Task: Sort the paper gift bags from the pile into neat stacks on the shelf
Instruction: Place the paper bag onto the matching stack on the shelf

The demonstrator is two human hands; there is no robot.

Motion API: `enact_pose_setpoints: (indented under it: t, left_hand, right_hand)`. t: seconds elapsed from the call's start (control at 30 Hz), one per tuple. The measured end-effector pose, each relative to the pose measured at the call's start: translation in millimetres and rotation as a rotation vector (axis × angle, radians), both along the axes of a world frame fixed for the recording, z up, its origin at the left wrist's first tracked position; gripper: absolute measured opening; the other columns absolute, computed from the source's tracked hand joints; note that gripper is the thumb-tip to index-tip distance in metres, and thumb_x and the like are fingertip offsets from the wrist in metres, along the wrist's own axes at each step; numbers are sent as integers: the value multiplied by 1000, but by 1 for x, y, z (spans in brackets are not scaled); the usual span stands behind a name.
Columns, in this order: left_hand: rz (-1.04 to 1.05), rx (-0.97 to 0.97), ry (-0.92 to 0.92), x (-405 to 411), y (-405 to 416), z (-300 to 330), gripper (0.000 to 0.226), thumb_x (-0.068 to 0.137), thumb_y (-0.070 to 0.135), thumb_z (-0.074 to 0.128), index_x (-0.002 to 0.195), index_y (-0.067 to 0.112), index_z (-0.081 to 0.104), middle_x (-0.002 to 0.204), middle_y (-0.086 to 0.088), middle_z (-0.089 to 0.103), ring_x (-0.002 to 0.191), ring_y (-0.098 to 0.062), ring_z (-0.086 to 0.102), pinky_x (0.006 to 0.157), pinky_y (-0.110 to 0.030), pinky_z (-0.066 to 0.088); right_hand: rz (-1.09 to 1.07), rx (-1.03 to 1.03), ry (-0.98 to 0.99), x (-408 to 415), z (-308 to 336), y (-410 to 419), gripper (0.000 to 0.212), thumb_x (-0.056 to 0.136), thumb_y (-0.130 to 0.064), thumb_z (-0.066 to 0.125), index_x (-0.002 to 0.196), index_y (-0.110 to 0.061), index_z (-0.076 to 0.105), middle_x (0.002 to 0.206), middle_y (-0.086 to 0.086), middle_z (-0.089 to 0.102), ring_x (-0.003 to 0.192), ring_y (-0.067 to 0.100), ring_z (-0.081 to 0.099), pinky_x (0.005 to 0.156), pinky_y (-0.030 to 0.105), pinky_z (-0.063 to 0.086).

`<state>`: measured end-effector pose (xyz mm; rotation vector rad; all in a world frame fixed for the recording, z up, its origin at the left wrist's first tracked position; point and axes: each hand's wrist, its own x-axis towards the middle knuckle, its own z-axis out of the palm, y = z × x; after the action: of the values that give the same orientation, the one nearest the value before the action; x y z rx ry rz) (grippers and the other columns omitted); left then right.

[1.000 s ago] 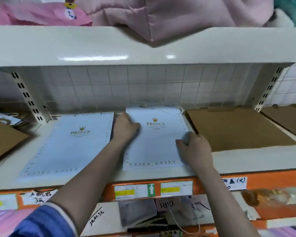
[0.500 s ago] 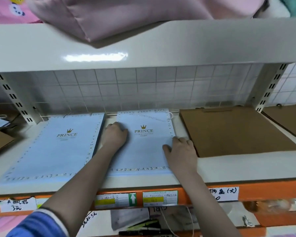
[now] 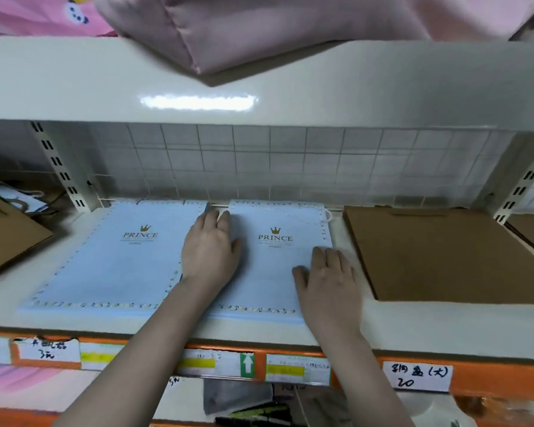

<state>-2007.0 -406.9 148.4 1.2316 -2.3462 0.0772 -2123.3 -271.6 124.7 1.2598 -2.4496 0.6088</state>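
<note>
On the white shelf [image 3: 413, 328] the right blue stack [image 3: 269, 272] now sits squarer beside the left blue stack [image 3: 105, 260]. My left hand [image 3: 210, 251] has slid farther back, fingers flat. My right hand [image 3: 327, 278] has uncurled, pressing flat near the stack's right edge.

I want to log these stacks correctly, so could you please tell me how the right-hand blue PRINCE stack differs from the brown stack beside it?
The right blue stack is pale blue with a gold crown, PRINCE lettering and a dotted border; the brown stack is plain kraft. The left hand and right hand rest flat on the blue one; nothing touches the brown. A white cord handle lies across the blue top. Both lie flat on the shelf, apart.
</note>
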Motion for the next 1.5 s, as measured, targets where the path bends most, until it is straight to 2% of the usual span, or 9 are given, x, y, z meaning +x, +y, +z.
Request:
enact_pose_setpoints:
  t: [0.17,0.37,0.5,0.63,0.9,1.13,1.23,1.37,1.5]
  left_hand:
    - [73,-128,-28,68,0,0,50,70,17,76,111,-7,62,110,-28,62,108,-46,58,92,-52,47]
    - [299,-72,-84,181,-9,10,60,81,25,70,130,-2,51,134,-28,47,128,-45,40,108,-48,31]
    - [365,-117,-65,267,-20,13,57,68,24,80,115,-2,61,118,-30,58,112,-48,54,95,-54,44]
    - [407,-135,-74,360,-37,15,54,68,31,73,108,-5,64,113,-33,59,106,-50,57,90,-56,47]
    - [415,-123,-108,508,-90,26,63,69,32,82,116,-4,62,123,-32,55,116,-50,52,94,-57,43]
    - [353,-128,-154,542,-164,37,68,89,50,53,140,8,41,149,-23,30,140,-37,22,114,-46,16]
    - [334,-78,-191,536,-204,42,73,90,60,41,147,17,28,156,-15,16,145,-30,9,117,-40,7]
    - [334,-8,-287,524,-249,45,79,87,69,33,149,22,22,157,-15,12,145,-31,6,118,-40,6]
    - [343,101,-345,514,-278,48,88,81,78,26,150,24,18,153,-20,19,142,-36,16,115,-45,12]
  right_hand:
    - [140,11,-14,38,0,-22,50,70,-27,79,106,4,67,104,24,66,101,41,62,86,49,51]
    - [288,47,-48,119,5,-61,54,65,-29,84,104,5,68,99,26,66,97,42,63,82,47,52]
    - [361,26,-32,186,5,-89,55,63,-30,85,102,4,68,97,26,66,95,43,63,81,48,52]
    - [393,9,-60,269,5,-115,55,82,-36,69,122,0,59,121,25,58,119,41,50,99,46,40]
    - [344,-47,-73,414,9,-162,51,76,-37,73,112,-2,65,111,26,61,108,43,55,86,51,48]
    - [286,-25,-71,459,9,-210,54,80,-44,66,119,-6,60,116,25,57,112,44,52,91,53,43]
    - [270,2,-101,465,7,-233,60,88,-50,55,132,-11,50,133,24,47,126,42,41,100,53,35]
    - [246,143,-204,464,4,-258,66,93,-61,23,148,-24,19,153,12,18,142,31,13,113,47,18]
    - [260,191,-229,464,5,-269,67,92,-64,19,149,-29,15,156,11,13,143,31,8,114,46,15]
